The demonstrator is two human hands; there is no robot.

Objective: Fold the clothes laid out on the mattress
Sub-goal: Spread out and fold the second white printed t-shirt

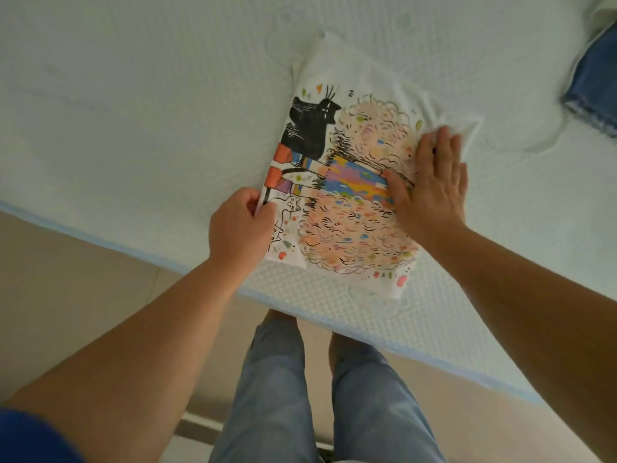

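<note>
Folded white T-shirt [350,182] with a bright printed drawing, lying flat on the mattress [150,111], close to the mattress's near edge and just short of its blue piping. Print side up: a black cat figure toward the shirt's far-left part, a large peach scribbled mass over its right and near parts, a striped multicolour band across the middle. Plain white fabric at the shirt's far end, slightly rumpled beside the right hand's fingertips.

Left hand [242,225] at the shirt's left edge, near its front corner, grip clamped on the fabric: thumb on top, fingers curled round the edge. Right hand [430,182] flat on the shirt's right side, fingers straight and together, thumb spread out over the striped band, palm pressing down; grip apart, nothing enclosed.

Blue denim garment [591,91] well to the right of the shirt, farther back on the mattress, partly cut off by the frame's edge, apart from the shirt. Something pale just beyond the denim at the top corner, too little showing to tell what.

Nearer than the shirt, below the mattress edge: beige tiled floor [66,289] and the person's legs in light blue jeans [277,396], bare feet tucked against the mattress side.
</note>
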